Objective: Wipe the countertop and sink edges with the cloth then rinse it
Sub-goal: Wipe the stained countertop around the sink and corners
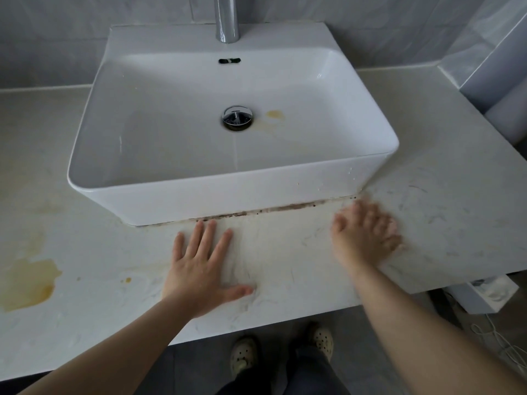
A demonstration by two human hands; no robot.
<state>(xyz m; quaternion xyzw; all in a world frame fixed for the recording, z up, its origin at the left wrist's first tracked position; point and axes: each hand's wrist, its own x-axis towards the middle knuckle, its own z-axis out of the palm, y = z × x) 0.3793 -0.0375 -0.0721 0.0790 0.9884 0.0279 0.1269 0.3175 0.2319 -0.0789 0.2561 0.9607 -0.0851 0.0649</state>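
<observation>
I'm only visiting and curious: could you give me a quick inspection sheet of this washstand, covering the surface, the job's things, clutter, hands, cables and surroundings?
Surface: pale countertop with yellow stains at left; dark grime line along the sink's front base.
Job's things: white sink with a yellow mark beside the drain; tap behind; no cloth seen.
Clutter: nothing seen.
Hands: left hand flat on the countertop; right hand blurred, fingers apparently spread, by the sink's front right corner.
Cables: white cables on the floor at right.
Surroundings: grey tiled wall; white box under the countertop; shoes below.
</observation>
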